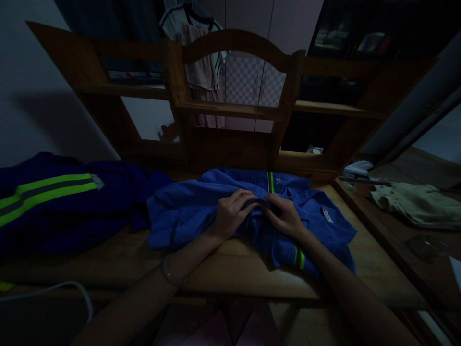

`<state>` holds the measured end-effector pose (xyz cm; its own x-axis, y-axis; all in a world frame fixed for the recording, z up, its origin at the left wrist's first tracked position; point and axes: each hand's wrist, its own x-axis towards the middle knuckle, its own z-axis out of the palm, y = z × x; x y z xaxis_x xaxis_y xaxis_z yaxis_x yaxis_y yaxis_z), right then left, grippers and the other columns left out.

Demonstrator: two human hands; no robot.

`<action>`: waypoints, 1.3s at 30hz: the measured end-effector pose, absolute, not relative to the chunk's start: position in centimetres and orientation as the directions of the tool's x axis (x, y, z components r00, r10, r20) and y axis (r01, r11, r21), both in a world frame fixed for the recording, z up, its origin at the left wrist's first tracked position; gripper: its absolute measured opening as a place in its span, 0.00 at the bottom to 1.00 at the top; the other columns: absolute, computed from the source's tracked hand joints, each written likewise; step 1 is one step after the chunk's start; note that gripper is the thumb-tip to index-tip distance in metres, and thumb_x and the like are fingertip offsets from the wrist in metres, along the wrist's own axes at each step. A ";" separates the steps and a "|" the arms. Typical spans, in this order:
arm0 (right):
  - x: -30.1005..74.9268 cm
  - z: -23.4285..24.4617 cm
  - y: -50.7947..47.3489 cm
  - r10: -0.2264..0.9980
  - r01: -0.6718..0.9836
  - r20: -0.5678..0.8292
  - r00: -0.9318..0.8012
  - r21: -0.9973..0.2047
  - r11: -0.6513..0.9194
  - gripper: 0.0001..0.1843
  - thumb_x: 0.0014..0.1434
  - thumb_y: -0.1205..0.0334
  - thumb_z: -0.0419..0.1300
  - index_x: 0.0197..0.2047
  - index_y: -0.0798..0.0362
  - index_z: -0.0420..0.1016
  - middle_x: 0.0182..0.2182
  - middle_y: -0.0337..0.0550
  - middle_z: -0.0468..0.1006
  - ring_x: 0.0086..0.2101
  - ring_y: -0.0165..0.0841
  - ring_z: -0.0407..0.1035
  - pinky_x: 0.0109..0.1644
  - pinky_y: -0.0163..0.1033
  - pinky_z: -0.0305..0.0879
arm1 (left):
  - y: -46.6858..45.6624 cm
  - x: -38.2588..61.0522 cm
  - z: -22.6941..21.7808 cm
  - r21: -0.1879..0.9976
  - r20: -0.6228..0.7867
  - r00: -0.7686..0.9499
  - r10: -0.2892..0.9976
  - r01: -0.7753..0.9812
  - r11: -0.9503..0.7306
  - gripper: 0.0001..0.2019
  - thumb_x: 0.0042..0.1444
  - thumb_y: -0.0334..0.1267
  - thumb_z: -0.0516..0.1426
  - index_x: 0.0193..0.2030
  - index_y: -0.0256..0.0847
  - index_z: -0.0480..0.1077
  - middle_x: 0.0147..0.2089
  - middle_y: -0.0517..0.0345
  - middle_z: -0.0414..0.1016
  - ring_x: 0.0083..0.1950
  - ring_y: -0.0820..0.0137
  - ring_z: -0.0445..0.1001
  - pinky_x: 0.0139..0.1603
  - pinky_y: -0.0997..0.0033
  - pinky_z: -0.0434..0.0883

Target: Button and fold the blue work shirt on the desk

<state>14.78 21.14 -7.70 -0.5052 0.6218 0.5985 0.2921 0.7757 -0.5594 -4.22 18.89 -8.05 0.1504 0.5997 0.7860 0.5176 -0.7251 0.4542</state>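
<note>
A blue work jacket [187,202] with yellow-green and dark stripes lies spread in front of me on the wooden desk [230,269]. My left hand [232,211] is closed on a fold of it near the middle, with the fingers bent over the cloth. Close beside it, my right hand [284,216] pinches the same gathered edge between thumb and fingers. A small white label [327,215] shows on the jacket at the right. What lies inside the pinched fold is hidden.
A darker blue garment [118,202] with wide reflective bands lies at the left. Behind the jacket rises a wooden shelf frame [230,113]. A pale folded cloth [418,204] rests on a surface at the right. A white cable [72,283] curves at the lower left.
</note>
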 end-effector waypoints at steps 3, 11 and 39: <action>14.8 -7.8 21.3 0.610 0.306 0.594 -0.524 -0.538 0.786 0.10 0.63 0.64 0.53 0.48 0.53 0.69 0.40 0.44 0.71 0.40 0.36 0.67 0.46 0.39 0.63 | 18.8 -4.3 -8.0 0.411 0.780 0.173 0.601 0.582 -0.702 0.08 0.58 0.37 0.56 0.44 0.41 0.69 0.43 0.57 0.72 0.46 0.72 0.71 0.47 0.72 0.69; 14.7 -7.6 21.2 0.541 0.337 0.638 -0.548 -0.424 0.841 0.14 0.63 0.66 0.52 0.52 0.53 0.66 0.42 0.45 0.70 0.42 0.37 0.66 0.48 0.41 0.62 | 18.6 -4.2 -7.6 0.380 0.769 0.195 0.609 0.626 -0.681 0.05 0.59 0.35 0.54 0.42 0.40 0.67 0.42 0.58 0.72 0.45 0.73 0.71 0.45 0.74 0.68; 19.8 -7.1 24.6 0.815 0.950 0.514 -0.267 -0.001 0.312 0.07 0.62 0.61 0.57 0.41 0.55 0.71 0.34 0.47 0.73 0.35 0.43 0.69 0.33 0.40 0.60 | 20.0 -4.4 -8.1 0.405 0.613 0.074 0.786 0.825 -0.394 0.12 0.54 0.46 0.58 0.35 0.40 0.67 0.38 0.54 0.67 0.43 0.63 0.66 0.47 0.61 0.62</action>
<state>19.77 24.62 -7.14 -0.2666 0.8153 0.5141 0.9502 0.3116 -0.0014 -4.44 20.02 -8.09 0.0741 0.7863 0.6133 0.8253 -0.3936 0.4049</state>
